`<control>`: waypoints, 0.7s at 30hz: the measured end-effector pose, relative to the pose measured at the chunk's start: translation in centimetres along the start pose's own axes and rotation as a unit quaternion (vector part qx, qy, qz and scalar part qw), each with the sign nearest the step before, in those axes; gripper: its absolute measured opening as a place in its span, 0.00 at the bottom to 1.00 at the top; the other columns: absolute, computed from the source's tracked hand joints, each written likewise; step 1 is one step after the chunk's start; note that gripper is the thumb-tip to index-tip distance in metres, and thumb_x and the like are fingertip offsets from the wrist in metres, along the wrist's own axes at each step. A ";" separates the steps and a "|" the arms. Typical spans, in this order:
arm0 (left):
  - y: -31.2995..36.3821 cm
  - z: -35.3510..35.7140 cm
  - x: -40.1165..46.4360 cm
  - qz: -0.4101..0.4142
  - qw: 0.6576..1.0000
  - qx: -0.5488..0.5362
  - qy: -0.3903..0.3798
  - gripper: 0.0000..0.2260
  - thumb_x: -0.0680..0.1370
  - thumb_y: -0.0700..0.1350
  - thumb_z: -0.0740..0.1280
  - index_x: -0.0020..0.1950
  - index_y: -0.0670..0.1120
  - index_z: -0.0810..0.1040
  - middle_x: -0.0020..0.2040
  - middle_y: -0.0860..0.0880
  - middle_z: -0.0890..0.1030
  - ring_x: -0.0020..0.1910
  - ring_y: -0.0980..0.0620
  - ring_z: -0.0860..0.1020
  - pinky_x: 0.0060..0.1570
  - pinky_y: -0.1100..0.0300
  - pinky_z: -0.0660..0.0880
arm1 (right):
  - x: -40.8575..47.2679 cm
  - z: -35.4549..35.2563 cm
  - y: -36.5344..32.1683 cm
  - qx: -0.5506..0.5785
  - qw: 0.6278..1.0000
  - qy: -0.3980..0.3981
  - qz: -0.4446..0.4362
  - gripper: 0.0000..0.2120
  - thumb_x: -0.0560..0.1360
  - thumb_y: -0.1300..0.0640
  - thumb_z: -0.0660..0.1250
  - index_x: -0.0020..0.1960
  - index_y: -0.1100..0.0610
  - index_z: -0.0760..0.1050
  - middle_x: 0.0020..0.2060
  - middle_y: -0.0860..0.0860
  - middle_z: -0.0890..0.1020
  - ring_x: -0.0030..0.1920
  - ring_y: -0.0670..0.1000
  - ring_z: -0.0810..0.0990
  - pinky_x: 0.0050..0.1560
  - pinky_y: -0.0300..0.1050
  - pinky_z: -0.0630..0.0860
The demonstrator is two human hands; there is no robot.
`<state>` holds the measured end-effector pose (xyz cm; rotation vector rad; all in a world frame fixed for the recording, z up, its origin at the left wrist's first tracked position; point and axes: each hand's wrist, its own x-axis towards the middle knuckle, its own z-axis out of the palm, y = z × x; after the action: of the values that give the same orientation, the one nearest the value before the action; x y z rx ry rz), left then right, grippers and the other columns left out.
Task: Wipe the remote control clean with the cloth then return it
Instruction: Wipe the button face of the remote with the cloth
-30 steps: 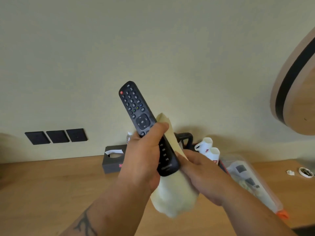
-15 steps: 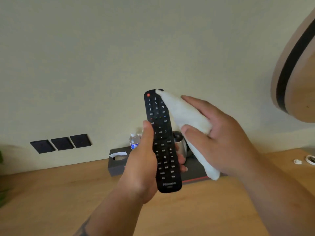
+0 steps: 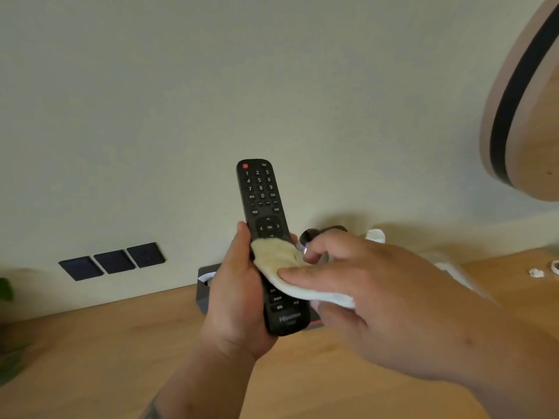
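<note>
The left hand [image 3: 239, 300] grips a black remote control [image 3: 266, 225] upright by its lower half, buttons facing the camera, held in the air above a wooden table [image 3: 90, 358]. The right hand [image 3: 372, 297] holds a pale cloth [image 3: 281, 267], its fingers pressing it flat across the remote's middle. Behind them, by the wall, sit a dark tissue box [image 3: 203, 285] and three black wall plates [image 3: 113, 260].

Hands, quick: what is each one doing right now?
Left hand: grips the remote control, held upright.
Right hand: holds the white cloth, pressing it on the remote's buttons.
</note>
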<state>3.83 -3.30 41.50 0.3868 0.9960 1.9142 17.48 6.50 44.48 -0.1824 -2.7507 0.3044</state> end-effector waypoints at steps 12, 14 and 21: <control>0.3 0.5 1.6 0.029 0.997 0.032 -0.069 0.19 0.83 0.54 0.57 0.50 0.43 0.83 0.41 0.42 0.83 0.41 0.45 0.84 0.39 0.52 0.81 | 2.8 -0.6 -1.1 -0.110 0.992 0.060 -0.001 0.19 0.77 0.43 0.58 0.67 0.40 0.72 0.53 0.47 0.73 0.46 0.52 0.74 0.34 0.49 0.75; 0.5 0.2 1.6 0.020 0.998 0.005 -0.067 0.22 0.84 0.55 0.54 0.46 0.43 0.81 0.37 0.43 0.81 0.37 0.45 0.83 0.34 0.53 0.80 | 2.0 -0.1 -1.5 -0.119 0.991 0.048 -0.029 0.17 0.76 0.46 0.63 0.65 0.41 0.74 0.51 0.48 0.74 0.43 0.52 0.75 0.31 0.48 0.73; 0.6 -0.8 1.7 -0.017 0.997 -0.022 -0.069 0.29 0.80 0.64 0.55 0.47 0.42 0.83 0.40 0.43 0.83 0.40 0.44 0.84 0.39 0.52 0.82 | 0.8 -0.4 -0.4 -0.046 0.996 -0.046 -0.057 0.14 0.75 0.46 0.62 0.59 0.34 0.76 0.47 0.39 0.74 0.41 0.40 0.73 0.33 0.30 0.60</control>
<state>2.11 -2.43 41.23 0.4683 0.8640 1.8496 16.88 6.28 45.17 -0.0356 -2.8553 0.1595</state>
